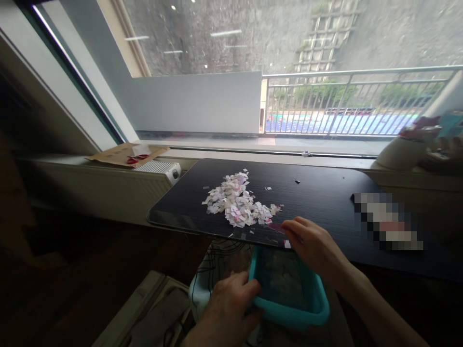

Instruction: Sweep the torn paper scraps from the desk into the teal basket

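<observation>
A heap of small cut paper pieces, mostly white with some pink, lies on the dark table. My right hand is over the table's front edge, with thumb and fingers pinched on a thin, see-through pinkish strip. The strip's far end reaches the near right side of the heap. Just below the edge, my left hand grips the left rim of a teal plastic basin. Pale scraps, hard to make out, lie inside the basin. A white and pink paper piece sits beside my right fingers.
A blurred-out flat object lies on the table's right side. Red-handled scissors rest on a brown paper bag above the radiator. A window with a railing outside is behind the table. A white figure stands at the right.
</observation>
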`<state>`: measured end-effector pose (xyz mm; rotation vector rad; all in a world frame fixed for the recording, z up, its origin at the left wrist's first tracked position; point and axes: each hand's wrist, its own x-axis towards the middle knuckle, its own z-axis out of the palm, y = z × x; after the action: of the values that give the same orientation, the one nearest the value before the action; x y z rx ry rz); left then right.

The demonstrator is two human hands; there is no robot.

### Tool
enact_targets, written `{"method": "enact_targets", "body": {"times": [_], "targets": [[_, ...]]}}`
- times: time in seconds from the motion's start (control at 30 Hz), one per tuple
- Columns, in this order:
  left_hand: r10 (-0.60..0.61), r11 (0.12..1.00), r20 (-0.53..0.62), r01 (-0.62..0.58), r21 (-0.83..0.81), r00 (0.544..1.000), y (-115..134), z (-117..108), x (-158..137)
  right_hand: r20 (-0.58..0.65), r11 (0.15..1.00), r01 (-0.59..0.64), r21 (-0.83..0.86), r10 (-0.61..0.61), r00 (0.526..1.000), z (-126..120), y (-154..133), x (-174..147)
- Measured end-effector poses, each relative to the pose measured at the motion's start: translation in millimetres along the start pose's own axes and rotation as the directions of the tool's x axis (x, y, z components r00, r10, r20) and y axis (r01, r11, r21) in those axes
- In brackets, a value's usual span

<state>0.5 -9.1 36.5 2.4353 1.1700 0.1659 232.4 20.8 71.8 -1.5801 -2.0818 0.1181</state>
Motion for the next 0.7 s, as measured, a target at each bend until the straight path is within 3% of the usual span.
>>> {"method": "enact_targets", "body": {"times": [0.3, 0.43, 0.57, 0.7], "targets": [[-0.017, 0.999, -0.064, 0.015, -0.033, 0.998, -13, 5, -6, 0.080, 0.999, 0.030, -0.035, -0.027, 0.996, 4, -21, 2], [-0.018, 0.999, -0.063, 0.016, -0.032, 0.998, -11, 4, -5, 0.032, 0.994, -0.017, -0.112, 0.021, 0.999, 7, -24, 4], [-0.002, 0.999, -0.063, 0.000, -0.033, 0.998, -9, 2, -4, 0.071, 0.998, 0.020, -0.065, -0.016, 0.997, 8, -28, 5], [0.000, 1.000, -0.063, -0.002, -0.025, 0.998, -8, 3, -4, 0.029, 0.994, -0.011, -0.105, 0.014, 0.999, 7, -27, 7]]}}
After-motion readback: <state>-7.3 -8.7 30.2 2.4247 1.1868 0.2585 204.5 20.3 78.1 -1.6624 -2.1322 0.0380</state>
